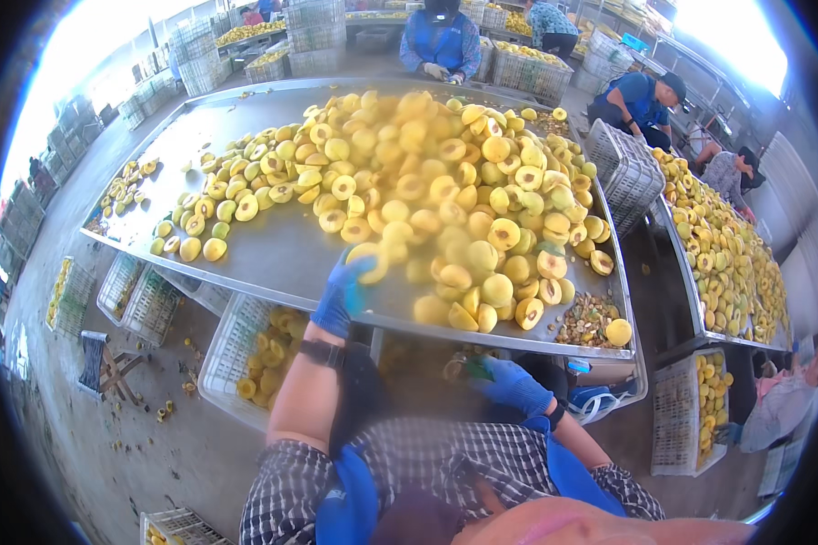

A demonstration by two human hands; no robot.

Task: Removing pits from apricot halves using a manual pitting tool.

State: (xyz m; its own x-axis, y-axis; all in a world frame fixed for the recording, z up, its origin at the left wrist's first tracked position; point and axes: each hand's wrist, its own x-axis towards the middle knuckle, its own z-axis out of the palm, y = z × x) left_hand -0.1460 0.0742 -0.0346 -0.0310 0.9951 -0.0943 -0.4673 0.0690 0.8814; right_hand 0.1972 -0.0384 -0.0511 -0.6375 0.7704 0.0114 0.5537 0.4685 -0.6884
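Note:
Halved yellow peaches (409,186), several with brown pit hollows showing, are heaped across a metal table (273,241) in front of me. My left hand (340,298), in a blue glove, is at the table's near edge, its fingers closed on a yellow peach half (370,265). Below that edge, close to my body, my right hand (516,387) is also gloved in blue. Its fingers curl around something small and dark green (475,366) that I cannot make out. The middle of the picture is hazy and blurs both sets of fingertips.
Pits and scraps (593,320) lie in the table's near right corner. A white crate (236,354) of peaches stands below the edge at left, beside a folding stool (109,368). Another peach-covered table (732,263) is at right. A co-worker (441,45) stands across from me.

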